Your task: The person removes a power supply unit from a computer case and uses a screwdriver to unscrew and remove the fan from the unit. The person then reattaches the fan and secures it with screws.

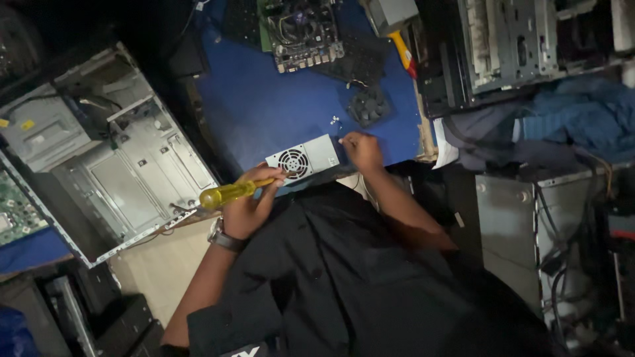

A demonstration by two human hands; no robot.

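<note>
**Hands close on a metal power supply box at the mat's near edge**

I see the grey power supply box (303,158) lying at the near edge of the blue mat (264,106), fan grille facing me. My left hand (248,201) is clamped around a yellow-handled screwdriver (231,193) just beside the box; my right hand (362,149) pinches its far end. I judge the box stiff, fairly heavy, sharp-cornered sheet steel, best gripped by its flat sides. Beyond it on the mat lie small loose screws (335,120), a black fan (368,106) and a motherboard (303,33).
</note>
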